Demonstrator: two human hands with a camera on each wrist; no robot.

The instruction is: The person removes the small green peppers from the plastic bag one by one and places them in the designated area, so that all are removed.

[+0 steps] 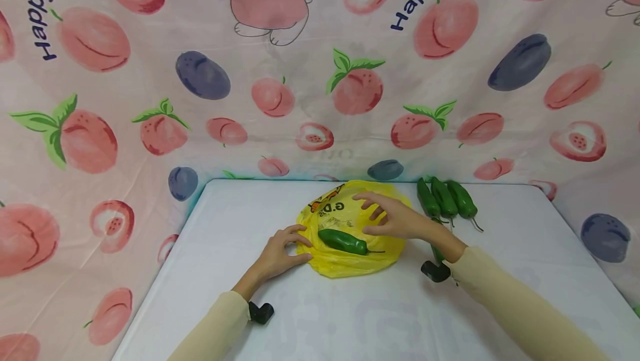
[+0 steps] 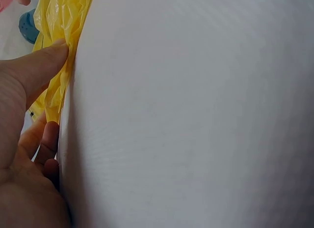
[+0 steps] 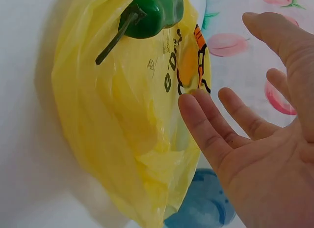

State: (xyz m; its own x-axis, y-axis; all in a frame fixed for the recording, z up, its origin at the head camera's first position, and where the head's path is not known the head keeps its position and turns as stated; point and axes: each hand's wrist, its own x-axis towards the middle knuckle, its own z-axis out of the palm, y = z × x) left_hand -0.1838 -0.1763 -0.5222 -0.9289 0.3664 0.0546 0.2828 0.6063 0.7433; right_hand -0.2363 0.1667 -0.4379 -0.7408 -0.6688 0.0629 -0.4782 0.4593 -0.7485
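A yellow plastic bag [image 1: 350, 266] with printed lettering lies on the white table. On it rests a green pepper [image 1: 342, 241], its stem pointing right; the right wrist view shows its stem end [image 3: 142, 16]. At the bag's left edge my left hand [image 1: 280, 252] holds the plastic between thumb and fingers; in the left wrist view the thumb [image 2: 46, 61] presses on the crumpled edge. My right hand [image 1: 392, 219] hovers over the bag's right part, fingers spread and loosely bent. Nothing is in it, and the right wrist view shows its palm [image 3: 274, 164] bare.
Three green peppers [image 1: 445, 200] lie side by side at the table's back right. Another green piece [image 1: 437, 252] shows partly behind the right wrist. A fruit-printed cloth [image 1: 300, 72] hangs behind the white table [image 1: 240, 205]. Black devices [image 1: 261, 312] sit at both wrists.
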